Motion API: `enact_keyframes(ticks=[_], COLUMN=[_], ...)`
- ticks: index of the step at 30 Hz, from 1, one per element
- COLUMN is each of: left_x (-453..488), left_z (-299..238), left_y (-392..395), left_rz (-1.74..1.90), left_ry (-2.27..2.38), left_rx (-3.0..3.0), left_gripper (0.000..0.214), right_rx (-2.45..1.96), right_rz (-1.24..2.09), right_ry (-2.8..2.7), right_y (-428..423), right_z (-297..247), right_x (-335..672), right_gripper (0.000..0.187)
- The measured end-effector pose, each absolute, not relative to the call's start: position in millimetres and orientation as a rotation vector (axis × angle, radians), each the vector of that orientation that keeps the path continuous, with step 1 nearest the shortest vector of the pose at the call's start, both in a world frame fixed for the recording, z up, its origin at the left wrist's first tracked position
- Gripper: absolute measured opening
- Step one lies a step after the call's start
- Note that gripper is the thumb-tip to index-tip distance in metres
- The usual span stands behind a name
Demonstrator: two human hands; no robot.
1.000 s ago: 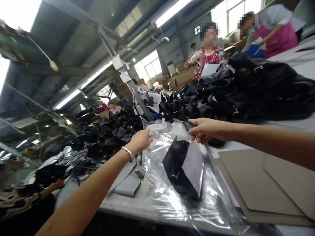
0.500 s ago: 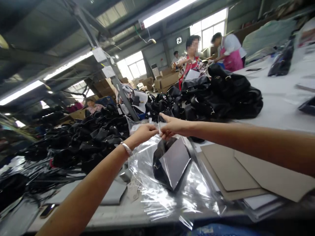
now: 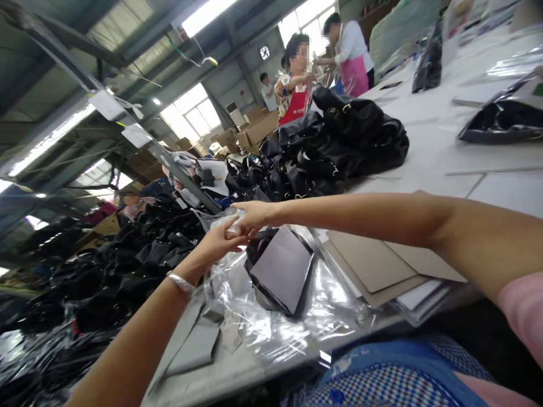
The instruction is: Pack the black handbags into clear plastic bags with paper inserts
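A clear plastic bag [image 3: 280, 322] lies on the grey table [image 3: 424, 147] in front of me. Inside it is a black handbag [image 3: 258, 254] with a grey card insert [image 3: 282, 268] showing. My left hand [image 3: 218, 240], with a silver bracelet on the wrist, pinches the far open edge of the plastic bag. My right hand [image 3: 250, 217] meets it there, fingers closed on the same bag edge. Both hands touch at the bag's mouth, above the handbag.
Piles of black handbags [image 3: 339, 141] lie beyond my hands, and more black bags [image 3: 139, 254] to the left. Flat brown cardboard sheets [image 3: 373, 263] lie to the right. A bagged black item [image 3: 504, 121] sits far right. Other people stand working at the table's far end [image 3: 297, 85].
My two hands have come together at the bag's mouth, from apart to touching. The view has swung right and down, so the bag and handbag sit further left.
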State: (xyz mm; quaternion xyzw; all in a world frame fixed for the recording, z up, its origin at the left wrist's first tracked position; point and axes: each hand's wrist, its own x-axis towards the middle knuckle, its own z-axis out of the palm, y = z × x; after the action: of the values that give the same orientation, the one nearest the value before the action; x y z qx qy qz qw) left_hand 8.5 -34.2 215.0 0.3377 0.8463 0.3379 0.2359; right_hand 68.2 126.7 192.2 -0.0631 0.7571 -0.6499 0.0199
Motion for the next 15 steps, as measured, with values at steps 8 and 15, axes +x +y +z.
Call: enact_keyframes(ticks=[8,15], left_x=[-10,6], left_z=[233,368], left_y=[-13,15], left_rz=[0.961,1.200], left_ry=[2.468,2.570], left_rx=[0.912,1.006], left_gripper=[0.074,0.039], right_rx=[-0.117,0.345], right_rz=[-2.430,-3.095], right_ry=[2.682,1.860], right_y=[185,222], right_z=[161,62], right_x=[131,161], right_gripper=[0.055,0.065])
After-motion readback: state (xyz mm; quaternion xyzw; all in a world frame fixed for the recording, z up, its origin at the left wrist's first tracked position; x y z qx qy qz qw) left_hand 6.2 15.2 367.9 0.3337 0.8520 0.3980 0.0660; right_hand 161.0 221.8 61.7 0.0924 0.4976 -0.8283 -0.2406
